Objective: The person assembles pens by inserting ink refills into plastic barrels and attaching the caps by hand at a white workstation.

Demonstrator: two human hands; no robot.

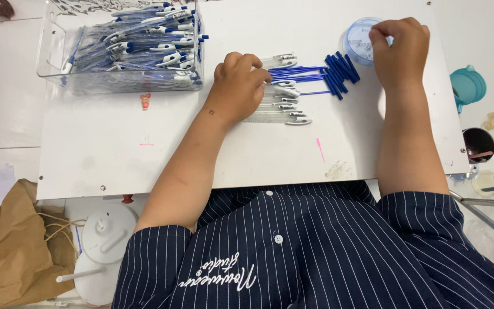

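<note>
My left hand rests on a row of clear pen barrels with white clips laid on the white board, its fingers curled over their left ends. Thin blue ink refills lie just right of the fingertips, beside a pile of dark blue pen end pieces. My right hand hovers over a round clear lid-like dish at the far right, fingertips pinched at its rim; whether it holds a small part I cannot tell.
A clear plastic bin of several assembled blue-and-white pens stands at the far left. A teal cup and a dark round container sit right of the board. A brown paper bag and a white lidded cup lie below left.
</note>
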